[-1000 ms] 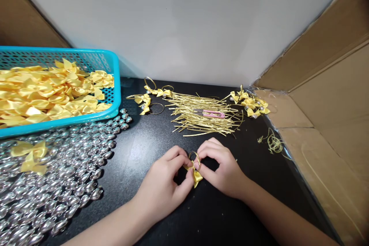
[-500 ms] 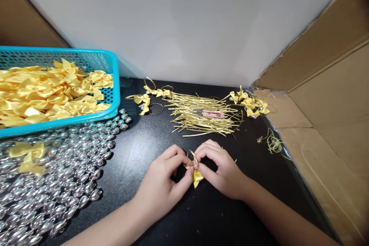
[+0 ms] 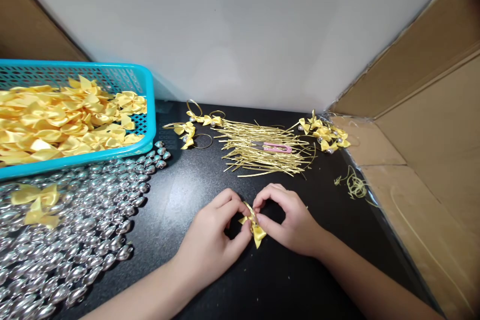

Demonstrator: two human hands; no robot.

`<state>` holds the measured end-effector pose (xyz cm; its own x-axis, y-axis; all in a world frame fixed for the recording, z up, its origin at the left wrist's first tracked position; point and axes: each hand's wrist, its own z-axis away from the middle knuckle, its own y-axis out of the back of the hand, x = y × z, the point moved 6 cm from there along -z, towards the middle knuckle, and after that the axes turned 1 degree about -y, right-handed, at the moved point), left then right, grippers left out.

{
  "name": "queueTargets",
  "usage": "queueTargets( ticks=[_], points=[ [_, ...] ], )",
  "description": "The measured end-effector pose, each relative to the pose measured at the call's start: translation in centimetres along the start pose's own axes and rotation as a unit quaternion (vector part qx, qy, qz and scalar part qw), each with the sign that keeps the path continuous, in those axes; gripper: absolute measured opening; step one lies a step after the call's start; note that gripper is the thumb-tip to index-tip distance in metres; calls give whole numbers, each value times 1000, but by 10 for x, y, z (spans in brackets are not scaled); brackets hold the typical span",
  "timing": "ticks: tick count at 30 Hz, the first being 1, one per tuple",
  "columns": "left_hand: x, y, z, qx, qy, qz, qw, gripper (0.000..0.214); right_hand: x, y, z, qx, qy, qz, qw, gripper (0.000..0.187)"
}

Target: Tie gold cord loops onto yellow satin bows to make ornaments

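Note:
Over the black table, my left hand (image 3: 219,232) pinches a yellow satin bow (image 3: 258,234) where it joins a gold wire loop (image 3: 249,208). From the other side, my right hand (image 3: 287,220) has thumb and fingertips closed at the same loop, close to the bow's knot. One bow tail hangs below the fingertips, and another points left between the hands. The fingers partly cover the loop and the knot. Beyond the hands lies a pile of gold wire ties (image 3: 262,160), with pink-handled thread snips (image 3: 277,147) on top.
At left stands a turquoise basket (image 3: 152,110) full of yellow bows. Silver beads (image 3: 86,230) spread before it, a ribbon bow (image 3: 39,204) on them. Bows with loops (image 3: 187,132) and more finished bows (image 3: 326,135) flank the wires. Tangled thread (image 3: 356,185) lies near the cardboard wall (image 3: 427,110).
The gold loop has tipped lower between my fingers, and the bow has shifted slightly down and right. Both hands stay in nearly the same place.

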<state>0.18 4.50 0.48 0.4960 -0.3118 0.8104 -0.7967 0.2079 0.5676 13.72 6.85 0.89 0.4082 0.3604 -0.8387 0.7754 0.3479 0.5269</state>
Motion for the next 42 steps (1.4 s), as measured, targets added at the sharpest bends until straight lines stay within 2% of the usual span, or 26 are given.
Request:
queueTargets(
  ticks=[9,18,22,26,29,36,42],
  points=[
    [1,1,-1,2,0,-10,1000,8,0,-1,0,3,18,2,1000,17],
    [3,3,-1,10,8,0,1000,6,4,-1,0,16,-18,-108,994,14],
    [2,4,0,24,15,-1,1000,6,8,-2,1,34,-24,-145,988,14],
    [1,3,0,2,17,19,1000,9,10,-3,3,47,-27,-174,983,15],
    [0,2,-1,-14,30,32,999,9,12,-3,4,66,-31,-176,982,16],
    [-3,4,-3,0,52,57,997,9,15,5,4,134,-34,-187,973,16],
    [-4,4,-2,1,39,37,999,10,14,7,2,151,-26,-198,968,15]
  ],
)
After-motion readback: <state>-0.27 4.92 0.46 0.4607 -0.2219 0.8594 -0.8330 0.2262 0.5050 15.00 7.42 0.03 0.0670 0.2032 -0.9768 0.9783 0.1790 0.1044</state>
